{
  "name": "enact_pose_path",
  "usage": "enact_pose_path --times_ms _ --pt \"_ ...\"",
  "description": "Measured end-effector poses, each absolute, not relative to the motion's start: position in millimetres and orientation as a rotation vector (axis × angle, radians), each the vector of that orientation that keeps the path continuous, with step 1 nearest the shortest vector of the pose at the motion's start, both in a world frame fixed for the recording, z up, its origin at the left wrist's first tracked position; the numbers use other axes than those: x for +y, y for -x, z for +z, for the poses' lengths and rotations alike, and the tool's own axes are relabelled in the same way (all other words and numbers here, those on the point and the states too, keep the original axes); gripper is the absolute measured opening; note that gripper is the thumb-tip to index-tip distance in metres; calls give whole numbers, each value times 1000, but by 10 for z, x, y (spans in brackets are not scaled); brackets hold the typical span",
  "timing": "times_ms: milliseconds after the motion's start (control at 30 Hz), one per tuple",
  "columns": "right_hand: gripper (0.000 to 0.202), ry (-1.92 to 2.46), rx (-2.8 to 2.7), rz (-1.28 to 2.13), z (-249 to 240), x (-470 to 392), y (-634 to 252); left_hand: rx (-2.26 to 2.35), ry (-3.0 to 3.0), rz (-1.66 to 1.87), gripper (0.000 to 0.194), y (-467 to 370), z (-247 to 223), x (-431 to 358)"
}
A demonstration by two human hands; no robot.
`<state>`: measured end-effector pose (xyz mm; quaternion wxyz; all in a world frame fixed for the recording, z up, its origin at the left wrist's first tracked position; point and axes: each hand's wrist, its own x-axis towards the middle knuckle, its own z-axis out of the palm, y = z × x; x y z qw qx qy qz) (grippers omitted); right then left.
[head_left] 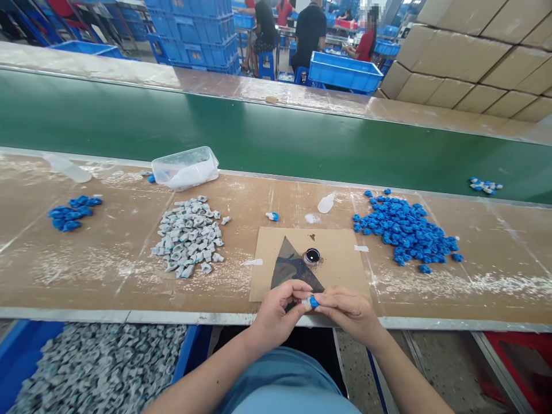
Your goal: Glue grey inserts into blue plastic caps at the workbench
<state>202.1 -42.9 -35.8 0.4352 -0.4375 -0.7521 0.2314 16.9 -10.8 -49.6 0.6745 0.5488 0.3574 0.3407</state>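
Observation:
Between my two hands, just above the table's front edge, is a small grey-and-blue plastic part [311,301]. My left hand [284,307] pinches its pale grey end, and my right hand [347,310] grips the blue end. Behind them a dark triangular sheet [290,267] lies on a cardboard pad [340,244], with a small round pot of dark liquid [311,256] beside it. Left of the pad spreads a heap of grey pieces [190,236]; to the right is a pile of blue pieces [405,227]. One joined grey-and-blue piece [272,216] rests behind the pad.
A clear plastic tub [186,169] and a white bottle [326,203] stand near the green conveyor belt [276,135]. More blue pieces [73,213] lie far left. Below the table, a blue crate [187,351] holds many grey pieces. Joined parts [486,185] sit on the belt.

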Motion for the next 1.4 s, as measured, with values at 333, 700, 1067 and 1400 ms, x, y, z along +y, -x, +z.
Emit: enact_pose_path --times_ms 333,700,1067,1400 --pt "44 961 -2033 218 -445 -511 -1982 793 -942 558 38 -110 -431 9" --pt "49 1027 -1941 129 -516 -610 -1922 797 -1507 752 12 10 -427 18" --pt "19 1721 -1616 -41 -519 -347 -2510 1098 -1114 739 39 76 -394 404" --pt "28 2355 -1112 -96 -784 -297 -3510 1300 -1129 959 33 136 -406 1212"
